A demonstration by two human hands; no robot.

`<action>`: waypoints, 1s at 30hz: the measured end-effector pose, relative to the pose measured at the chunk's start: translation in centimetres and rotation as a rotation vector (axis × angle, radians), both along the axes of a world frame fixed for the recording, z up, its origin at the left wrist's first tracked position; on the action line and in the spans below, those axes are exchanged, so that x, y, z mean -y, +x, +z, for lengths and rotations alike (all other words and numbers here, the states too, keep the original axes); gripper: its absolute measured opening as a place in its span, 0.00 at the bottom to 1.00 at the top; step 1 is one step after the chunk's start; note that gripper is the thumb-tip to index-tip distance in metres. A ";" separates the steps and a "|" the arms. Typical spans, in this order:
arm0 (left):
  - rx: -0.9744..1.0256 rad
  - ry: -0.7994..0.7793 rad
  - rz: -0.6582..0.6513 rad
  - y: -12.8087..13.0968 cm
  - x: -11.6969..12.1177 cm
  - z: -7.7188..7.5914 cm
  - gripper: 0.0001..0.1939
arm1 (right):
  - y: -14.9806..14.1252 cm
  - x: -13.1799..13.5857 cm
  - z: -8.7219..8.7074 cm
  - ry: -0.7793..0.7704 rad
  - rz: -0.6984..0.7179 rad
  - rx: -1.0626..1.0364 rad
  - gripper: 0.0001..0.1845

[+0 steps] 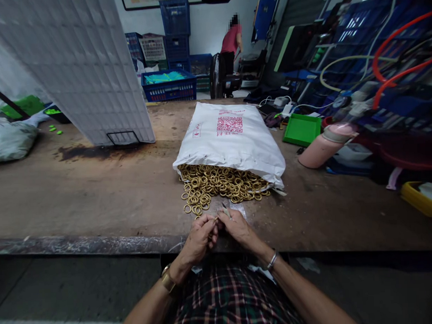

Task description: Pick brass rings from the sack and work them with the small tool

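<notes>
My left hand is closed near the table's front edge, pinching a gold-coloured ring, mostly covered by the fingers. Against its fingertips, my right hand is closed around a small pointed tool with a dark tip and a pale body. Just beyond both hands, many gold-coloured rings spill from the mouth of a white woven sack lying on its side with red print. A few loose rings lie on the wood at the pile's left.
The brown wooden table has a worn front edge. A white ribbed panel stands at left. On the right are a green tray, a pink bottle and a yellow tray. A person stands behind a fan.
</notes>
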State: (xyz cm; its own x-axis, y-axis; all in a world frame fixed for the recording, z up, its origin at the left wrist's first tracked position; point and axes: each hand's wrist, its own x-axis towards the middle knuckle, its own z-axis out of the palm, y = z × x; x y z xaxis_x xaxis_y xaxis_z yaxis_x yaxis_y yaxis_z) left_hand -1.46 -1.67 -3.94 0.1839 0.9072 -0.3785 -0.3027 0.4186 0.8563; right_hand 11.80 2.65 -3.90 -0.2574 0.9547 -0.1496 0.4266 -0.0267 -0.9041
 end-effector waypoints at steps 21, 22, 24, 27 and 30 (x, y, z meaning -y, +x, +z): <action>-0.307 0.206 0.031 -0.5 0.8 0.2 0.18 | 0.6 1.0 -0.6 0.310 0.356 0.611 0.16; -0.291 0.196 0.015 -0.5 1.0 0.4 0.18 | 0.6 0.7 -0.6 0.305 0.343 0.647 0.15; -0.221 0.166 -0.037 -0.5 1.4 0.8 0.18 | 0.6 0.0 -0.9 0.297 0.299 0.703 0.13; -0.035 0.085 -0.043 -0.5 1.8 1.3 0.19 | 0.1 -1.3 -1.5 0.326 0.206 0.710 0.11; 0.167 -0.001 0.072 -0.8 1.7 1.2 0.19 | -0.8 -2.4 -1.9 0.415 0.128 0.614 0.10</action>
